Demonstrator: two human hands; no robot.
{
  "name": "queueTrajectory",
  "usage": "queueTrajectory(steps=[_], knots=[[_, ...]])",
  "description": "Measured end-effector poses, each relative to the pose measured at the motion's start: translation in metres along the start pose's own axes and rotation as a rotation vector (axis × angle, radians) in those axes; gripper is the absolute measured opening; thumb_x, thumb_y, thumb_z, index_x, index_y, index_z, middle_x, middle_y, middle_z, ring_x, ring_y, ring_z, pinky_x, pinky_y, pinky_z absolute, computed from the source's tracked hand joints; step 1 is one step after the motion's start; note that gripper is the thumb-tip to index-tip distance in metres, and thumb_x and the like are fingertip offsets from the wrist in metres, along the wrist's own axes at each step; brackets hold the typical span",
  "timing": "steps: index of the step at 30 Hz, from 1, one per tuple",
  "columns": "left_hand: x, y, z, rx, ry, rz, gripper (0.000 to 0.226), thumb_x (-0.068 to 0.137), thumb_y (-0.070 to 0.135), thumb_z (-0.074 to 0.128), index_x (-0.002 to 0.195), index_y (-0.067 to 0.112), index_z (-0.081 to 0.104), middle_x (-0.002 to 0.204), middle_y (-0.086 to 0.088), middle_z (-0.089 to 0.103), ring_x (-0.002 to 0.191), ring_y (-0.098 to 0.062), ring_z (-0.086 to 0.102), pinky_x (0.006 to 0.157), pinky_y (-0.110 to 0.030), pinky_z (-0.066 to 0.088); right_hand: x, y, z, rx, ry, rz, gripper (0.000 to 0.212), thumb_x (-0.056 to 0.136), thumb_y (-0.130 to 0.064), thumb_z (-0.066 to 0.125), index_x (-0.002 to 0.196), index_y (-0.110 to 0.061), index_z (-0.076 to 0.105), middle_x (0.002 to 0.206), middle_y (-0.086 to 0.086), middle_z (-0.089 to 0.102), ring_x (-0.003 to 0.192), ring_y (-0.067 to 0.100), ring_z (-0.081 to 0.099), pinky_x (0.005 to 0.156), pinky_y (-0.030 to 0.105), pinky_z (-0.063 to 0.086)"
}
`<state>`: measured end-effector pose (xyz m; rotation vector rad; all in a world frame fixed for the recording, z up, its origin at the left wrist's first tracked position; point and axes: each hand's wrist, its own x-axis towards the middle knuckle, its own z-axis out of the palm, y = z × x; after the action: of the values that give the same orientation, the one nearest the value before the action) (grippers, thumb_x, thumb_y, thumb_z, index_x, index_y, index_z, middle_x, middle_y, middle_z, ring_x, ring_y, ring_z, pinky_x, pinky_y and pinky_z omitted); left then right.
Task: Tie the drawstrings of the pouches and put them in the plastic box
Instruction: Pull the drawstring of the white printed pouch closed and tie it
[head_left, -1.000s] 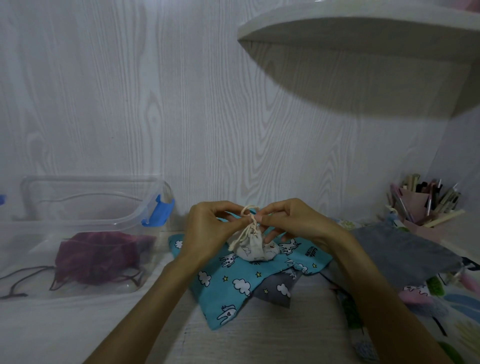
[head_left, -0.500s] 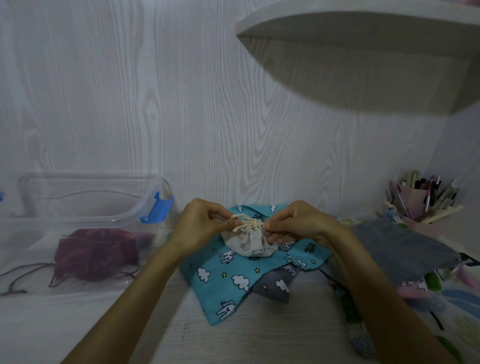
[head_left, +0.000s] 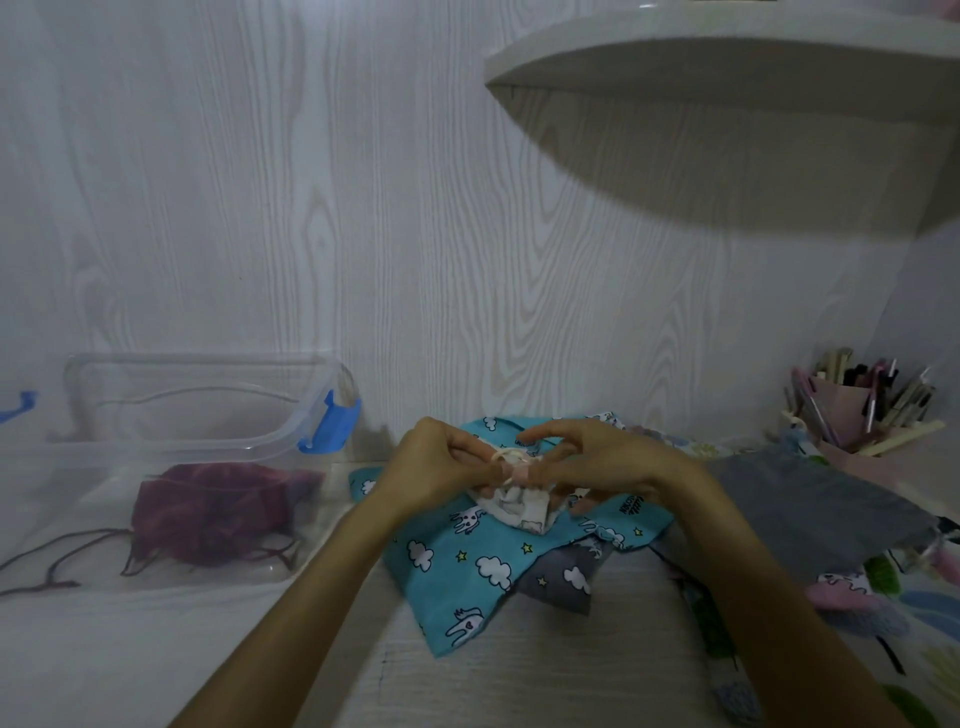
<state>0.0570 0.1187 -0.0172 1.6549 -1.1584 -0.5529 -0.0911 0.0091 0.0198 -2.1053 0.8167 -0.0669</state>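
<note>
A small white pouch (head_left: 519, 506) is held over the turquoise pouch (head_left: 467, 566) mid-desk; its cream drawstring (head_left: 506, 456) is pinched by the left hand (head_left: 436, 467) and right hand (head_left: 597, 462), close together. A maroon pouch (head_left: 218, 509) lies in the plastic box (head_left: 208, 410) at the left edge.

Scene is reading dim w/ a cool blue-grey cast. Shelf (head_left: 727, 57) is casting a broad soft shadow down the wall (head_left: 311, 208). Wide-angle lens is bending edges; corners are looking soft, slightly noisy.
</note>
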Motion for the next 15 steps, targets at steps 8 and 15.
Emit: queueTrajectory(steps=[8,15], knots=[[-0.011,0.026,-0.036,0.220,-0.017,0.030,0.060,0.074,0.018,0.078,0.129,0.015,0.054,0.125,0.003,0.060,0.100,-0.006,0.058,0.081,-0.015,0.047,0.000,-0.026,0.004,0.039,0.159,-0.119,0.039,0.084,-0.017,0.069,0.122,-0.012,0.061,0.098,0.004,0.066,0.075,0.009,0.062,0.060,0.013,0.050],[-0.028,0.068,-0.103,0.425,-0.050,0.103,0.035,0.081,0.019,0.071,0.115,0.015,0.063,0.116,0.002,0.065,0.102,-0.010,0.060,0.098,-0.030,0.048,-0.015,-0.116,-0.006,0.419,0.195,-0.459,0.035,0.083,-0.008,0.067,0.118,-0.013,0.061,0.098,0.004,0.070,0.079,0.007,0.068,0.065,0.013,0.054]])
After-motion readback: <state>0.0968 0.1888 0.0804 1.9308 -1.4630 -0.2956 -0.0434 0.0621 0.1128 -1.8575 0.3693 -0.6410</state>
